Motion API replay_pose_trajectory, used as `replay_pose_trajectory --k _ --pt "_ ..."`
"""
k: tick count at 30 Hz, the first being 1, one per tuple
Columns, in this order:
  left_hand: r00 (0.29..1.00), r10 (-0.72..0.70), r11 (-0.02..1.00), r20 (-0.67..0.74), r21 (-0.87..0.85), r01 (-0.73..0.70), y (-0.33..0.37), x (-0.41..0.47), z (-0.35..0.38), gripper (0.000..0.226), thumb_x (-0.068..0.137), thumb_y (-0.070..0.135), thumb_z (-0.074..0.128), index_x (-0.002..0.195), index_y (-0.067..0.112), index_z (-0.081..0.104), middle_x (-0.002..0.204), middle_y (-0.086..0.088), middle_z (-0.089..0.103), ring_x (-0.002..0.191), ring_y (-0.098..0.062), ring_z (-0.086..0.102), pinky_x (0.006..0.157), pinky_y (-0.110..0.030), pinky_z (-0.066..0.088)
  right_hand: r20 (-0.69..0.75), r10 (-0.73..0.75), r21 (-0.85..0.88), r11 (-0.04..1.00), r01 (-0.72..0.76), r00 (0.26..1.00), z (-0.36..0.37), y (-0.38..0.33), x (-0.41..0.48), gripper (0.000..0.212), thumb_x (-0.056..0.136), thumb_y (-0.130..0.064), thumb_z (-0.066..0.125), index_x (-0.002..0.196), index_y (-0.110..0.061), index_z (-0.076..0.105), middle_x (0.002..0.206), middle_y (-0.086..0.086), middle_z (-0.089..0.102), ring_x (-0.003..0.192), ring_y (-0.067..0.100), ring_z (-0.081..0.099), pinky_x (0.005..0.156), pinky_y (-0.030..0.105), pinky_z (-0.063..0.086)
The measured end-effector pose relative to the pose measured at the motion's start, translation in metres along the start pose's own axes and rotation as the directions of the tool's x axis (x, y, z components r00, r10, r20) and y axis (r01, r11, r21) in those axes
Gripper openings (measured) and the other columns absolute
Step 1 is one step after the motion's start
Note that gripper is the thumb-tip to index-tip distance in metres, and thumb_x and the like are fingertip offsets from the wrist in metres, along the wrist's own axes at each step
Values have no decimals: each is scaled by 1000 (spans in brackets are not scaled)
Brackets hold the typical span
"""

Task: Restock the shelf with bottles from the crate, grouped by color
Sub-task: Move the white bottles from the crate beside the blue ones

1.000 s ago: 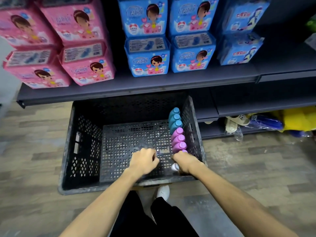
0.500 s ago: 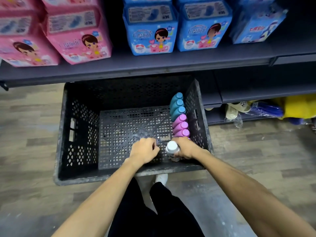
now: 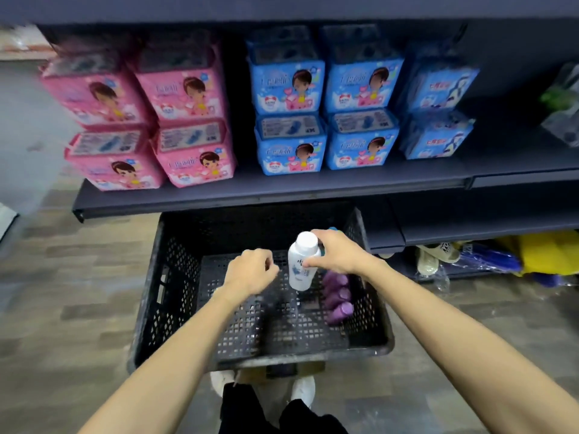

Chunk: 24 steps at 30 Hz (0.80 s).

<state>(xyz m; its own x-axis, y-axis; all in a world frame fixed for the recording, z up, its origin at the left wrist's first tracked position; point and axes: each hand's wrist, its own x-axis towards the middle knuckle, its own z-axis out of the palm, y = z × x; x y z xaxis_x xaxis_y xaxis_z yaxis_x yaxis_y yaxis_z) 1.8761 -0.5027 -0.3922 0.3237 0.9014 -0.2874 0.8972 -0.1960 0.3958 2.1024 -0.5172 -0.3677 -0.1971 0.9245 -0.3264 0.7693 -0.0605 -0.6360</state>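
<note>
I count one white bottle (image 3: 302,267) and three purple bottles (image 3: 339,297) over a single black crate (image 3: 163,296). One teal cap (image 3: 332,228) peeks past my right hand (image 3: 341,255). The shelf (image 3: 282,189) carries four pink packs (image 3: 185,92) and six blue packs (image 3: 286,86).

A shop: dark display shelf (image 3: 282,191), stacked product packs (image 3: 360,86) (pink, then blue), crate (image 3: 175,277) on floor (image 3: 78,308).

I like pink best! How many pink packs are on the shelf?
4 pink packs, two side-by-side stacks at the shelf's left end: top left, top right, bottom left, bottom right. Others may hide behind.
</note>
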Motion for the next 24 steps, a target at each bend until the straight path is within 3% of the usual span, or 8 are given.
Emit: replay_pose_trajectory --k 5,9,13,17,24 --pt "987 68 997 -145 43 -63 8 12 -59 14 82 36 56 81 24 64 86 0 70 85 -28 64 71 -35 50 -107 -104 -23 994 102 989 -54 -37 4 49 81 -43 77 119 -20 56 109 -4 65 96 15 60 79 33 48" --pt "960 143 989 -240 64 -132 18 22 -114 12 83 32 56 79 23 63 82 2 68 83 -25 62 68 -34 47 -146 -191 -35 982 188 971 -96 -73 -2 55 88 -43 71 132 -20 47 121 0 62 104 18 58 85 37 49" --pt "911 253 966 -325 133 -221 42 25 -164 13 84 31 55 81 21 63 79 4 66 80 -24 61 63 -33 45 -197 -268 -78 963 258 943 -134 -105 -9 41 90 -39 71 121 -19 51 111 -5 65 99 15 61 79 33 50" --pt "850 320 947 -418 172 -272 67 20 -203 9 84 29 55 80 22 59 77 8 62 75 -21 56 61 -32 37 -257 -334 -121 942 313 907 -167 -133 -19 51 90 -41 70 131 -19 51 121 -3 65 108 16 61 91 39 53" --pt "758 414 910 -503 262 -323 84 12 -252 8 83 29 56 82 22 59 78 8 58 78 -22 57 61 -31 40 -285 -379 -123 925 359 880 -219 -172 -41 53 85 -51 68 124 -20 49 119 -5 65 110 15 63 93 45 54"
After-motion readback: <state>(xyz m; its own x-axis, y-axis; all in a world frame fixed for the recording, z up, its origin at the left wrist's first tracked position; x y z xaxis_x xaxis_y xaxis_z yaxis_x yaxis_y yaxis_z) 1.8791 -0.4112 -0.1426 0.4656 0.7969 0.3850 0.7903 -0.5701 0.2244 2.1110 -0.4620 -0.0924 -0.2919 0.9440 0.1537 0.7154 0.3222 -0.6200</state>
